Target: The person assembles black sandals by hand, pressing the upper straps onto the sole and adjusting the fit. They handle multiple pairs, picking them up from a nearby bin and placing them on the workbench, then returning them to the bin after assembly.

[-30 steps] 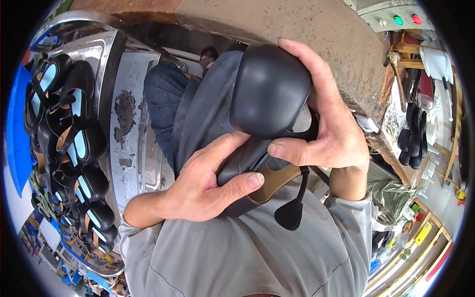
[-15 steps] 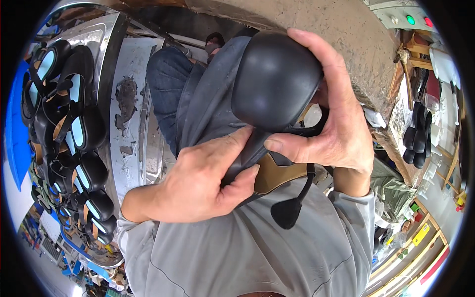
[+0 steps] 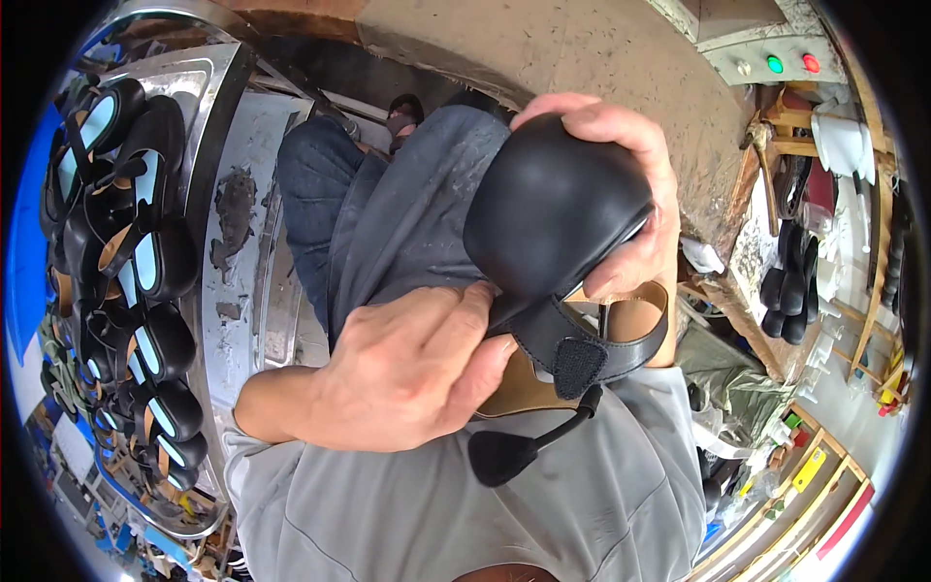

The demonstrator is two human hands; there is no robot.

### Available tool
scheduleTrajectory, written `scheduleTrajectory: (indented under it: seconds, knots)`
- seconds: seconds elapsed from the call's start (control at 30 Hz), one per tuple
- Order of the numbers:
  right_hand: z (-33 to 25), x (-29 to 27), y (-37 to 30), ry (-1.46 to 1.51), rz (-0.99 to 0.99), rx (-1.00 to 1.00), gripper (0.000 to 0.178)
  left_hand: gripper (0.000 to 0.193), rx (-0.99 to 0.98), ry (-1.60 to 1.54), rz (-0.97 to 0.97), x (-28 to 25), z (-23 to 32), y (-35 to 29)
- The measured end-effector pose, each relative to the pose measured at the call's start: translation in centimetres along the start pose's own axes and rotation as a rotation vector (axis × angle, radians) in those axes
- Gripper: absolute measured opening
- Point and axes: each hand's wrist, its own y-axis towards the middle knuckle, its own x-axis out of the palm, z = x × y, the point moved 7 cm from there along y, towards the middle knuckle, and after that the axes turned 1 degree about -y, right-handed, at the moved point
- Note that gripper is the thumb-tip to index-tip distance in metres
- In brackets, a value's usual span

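Observation:
A black shoe [image 3: 553, 209] with a smooth round toe is held up over my lap. Round the far and right side of its toe wraps my right hand [image 3: 642, 160], with the thumb tucked near the shoe's opening. My left hand [image 3: 398, 364] pinches the side behind the toe between bent fingers and thumb. Tan lining shows inside the shoe, partly hidden by my fingers. A curved strap with a dark fuzzy fastening patch [image 3: 580, 364] loops out at the right. Below it dangles a thin black strap with a wide flat end tab [image 3: 499, 458].
On the left, a metal-edged rack [image 3: 208, 126] carries several black strapped shoes [image 3: 165, 257] with light blue insoles. A worn brown workbench [image 3: 582, 48] runs along the far side. Green and red buttons sit on a panel [image 3: 766, 63] at the far right, above a hammer [image 3: 761, 145].
The shoe has turned and come slightly nearer, showing the strap loop and fuzzy patch. My right hand has shifted farther round the toe. The dangling tab has swung left.

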Motion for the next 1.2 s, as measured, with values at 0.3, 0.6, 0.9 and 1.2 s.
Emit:
scheduleTrajectory:
  seconds: [0.3, 0.6, 0.9, 1.2]
  knots:
    - [-2.2, 0.4, -0.1, -0.098, 0.040, -0.066, 0.086, 0.025, 0.073, 0.136, 0.177, -0.1, 0.9, 0.7]
    - [-1.1, -0.1, -0.8, 0.250, 0.394, 0.163, 0.074, 0.039, -0.067, -0.269, -0.022, 0.3, -2.5, 1.1]
    - [0.0, 0.3, -1.8, 0.196, 0.384, 0.208, 0.084, 0.030, -0.041, -0.036, 0.242, 0.1, -1.2, -2.6]
    - [-1.8, 0.7, -0.3, -0.164, 0.432, 0.509, 0.063, 0.025, -0.324, -0.410, -0.005, 1.8, -4.8, 0.2]
